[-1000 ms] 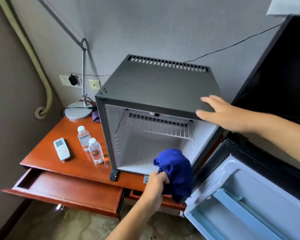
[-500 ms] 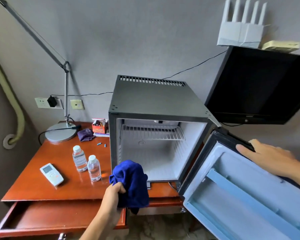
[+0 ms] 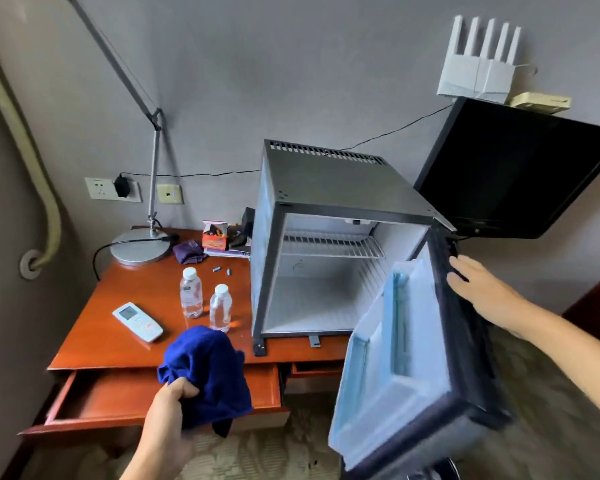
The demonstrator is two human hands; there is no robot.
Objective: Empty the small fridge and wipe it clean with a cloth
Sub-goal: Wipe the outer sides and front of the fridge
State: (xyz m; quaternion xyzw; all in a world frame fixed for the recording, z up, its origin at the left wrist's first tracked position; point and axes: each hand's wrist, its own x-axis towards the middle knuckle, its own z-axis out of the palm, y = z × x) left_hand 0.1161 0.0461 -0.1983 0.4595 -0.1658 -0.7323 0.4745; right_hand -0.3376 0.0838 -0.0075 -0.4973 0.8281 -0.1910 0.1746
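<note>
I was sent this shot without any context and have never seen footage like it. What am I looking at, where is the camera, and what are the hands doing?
No machine here: a person wears a wide-angle camera on the head, looking forward and down, so you see their own two hands. The left hand grips a blue cloth. The right hand rests with straight fingers on the outer edge of the fridge door, which stands part open. The small fridge sits on a wooden desk; inside only a wire shelf shows. On the desk lie two water bottles, a white remote, a lamp base and a small orange box. A drawer below is pulled out. A dark screen hangs on the right.
</note>
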